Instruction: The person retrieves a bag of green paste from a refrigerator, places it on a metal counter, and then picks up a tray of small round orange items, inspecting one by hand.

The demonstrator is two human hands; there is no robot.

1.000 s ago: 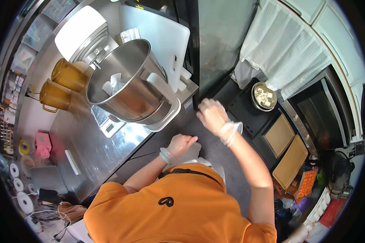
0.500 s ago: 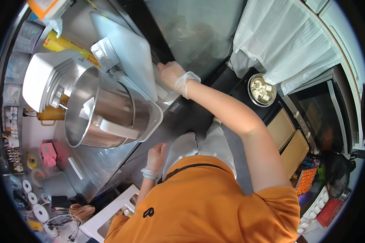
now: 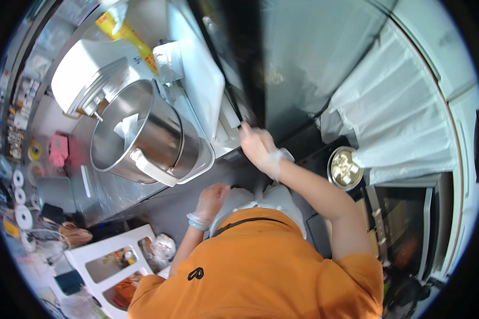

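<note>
My right hand [image 3: 258, 148], in a clear glove, reaches ahead with its fingers curled at the low end of a dark-framed door [image 3: 252, 80], seemingly gripping its edge. Motion smears that frame, and my fingertips are partly hidden. My left hand [image 3: 211, 199], also gloved, hangs beside my thigh with its fingers curled together and nothing visible in them. To the left stands a white stand mixer [image 3: 82, 74]. Its large steel bowl [image 3: 159, 141] is tilted toward me, with a white piece [image 3: 126, 127] inside and a pale handle [image 3: 153, 169] on its side.
A light board [image 3: 197, 69] leans beside the door, near a yellow roll box [image 3: 125, 40]. On the right, a steel bowl of pale chunks [image 3: 345, 169] sits below a white curtain [image 3: 399, 106], near an oven [image 3: 410, 223]. A white cart [image 3: 112, 260] stands lower left.
My view has turned, shifting the mixer and bowl slightly right. My right hand has come lower and nearer, and the dark door frame has swung along with it. My left hand stays low.
</note>
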